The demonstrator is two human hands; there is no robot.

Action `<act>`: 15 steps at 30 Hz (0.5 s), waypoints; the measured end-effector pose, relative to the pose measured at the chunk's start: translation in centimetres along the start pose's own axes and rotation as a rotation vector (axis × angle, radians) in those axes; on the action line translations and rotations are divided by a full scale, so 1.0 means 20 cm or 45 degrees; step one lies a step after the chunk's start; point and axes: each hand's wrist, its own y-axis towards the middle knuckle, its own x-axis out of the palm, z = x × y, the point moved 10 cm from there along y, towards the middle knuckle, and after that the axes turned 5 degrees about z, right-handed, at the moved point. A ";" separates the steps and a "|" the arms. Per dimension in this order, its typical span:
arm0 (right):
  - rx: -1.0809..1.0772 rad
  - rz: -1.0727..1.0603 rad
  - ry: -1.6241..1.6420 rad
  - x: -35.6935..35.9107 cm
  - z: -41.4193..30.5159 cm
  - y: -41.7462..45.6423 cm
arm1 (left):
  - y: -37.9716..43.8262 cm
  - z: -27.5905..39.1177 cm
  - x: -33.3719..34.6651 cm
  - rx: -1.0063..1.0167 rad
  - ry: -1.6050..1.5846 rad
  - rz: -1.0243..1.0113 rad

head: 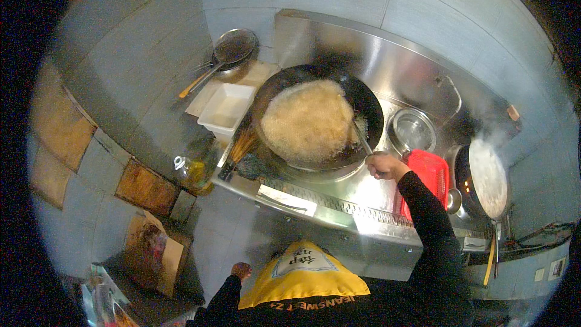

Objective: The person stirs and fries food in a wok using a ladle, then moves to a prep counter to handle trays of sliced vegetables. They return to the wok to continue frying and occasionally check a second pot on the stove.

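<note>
My right hand (383,165) grips the metal handle (363,138) of a cooking utensil whose working end is sunk out of sight in pale foam (308,122). The foam bubbles over much of a large black wok (299,75) set in a stainless steel range. At my side, to the left of my yellow apron (313,281), hangs my left hand (242,270); it is small in view, and its fingers are hard to make out. Close to my right forearm stands a red plastic basket (424,172).
Left of the wok are a white plastic tub (227,108), a bamboo wok brush (240,147) and a strainer (233,47). An oil bottle (194,172) stands lower left. Right are a round metal pot (413,129) and a steaming second wok (488,179). A cardboard box (170,259) sits below left.
</note>
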 end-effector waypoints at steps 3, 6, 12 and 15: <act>0.164 -0.153 0.259 0.11 0.04 0.10 | -0.16 0.05 0.08 -0.257 -0.334 0.104; 0.272 -0.252 0.350 0.23 0.06 0.17 | -0.37 0.22 0.18 -0.312 -0.186 0.338; 0.241 -0.508 0.568 0.54 -0.03 0.16 | -0.52 0.18 0.23 -0.334 -0.561 0.526; 0.270 -0.657 0.745 0.63 -0.13 0.02 | -0.49 0.01 0.17 -0.028 -0.284 0.270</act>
